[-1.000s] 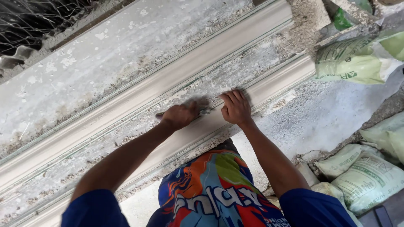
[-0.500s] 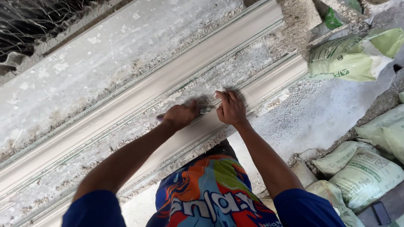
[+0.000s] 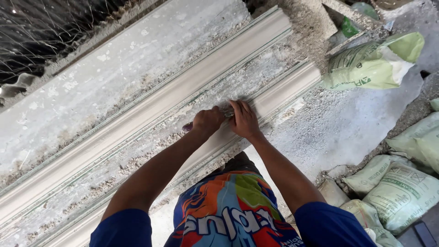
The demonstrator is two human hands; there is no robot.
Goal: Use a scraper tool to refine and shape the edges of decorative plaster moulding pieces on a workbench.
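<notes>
Both hands work on the near plaster moulding, close together.

Compared with a moment ago, the hands have hardly moved along the moulding (image 3: 274, 98); the work stays at one spot. The left hand (image 3: 208, 122) is closed as a fist around a small tool with a purple handle (image 3: 188, 127). The right hand (image 3: 244, 120) lies flat, fingers stretched, pressing on the strip, holding nothing. Green-white sacks (image 3: 375, 66) lie far right.
</notes>
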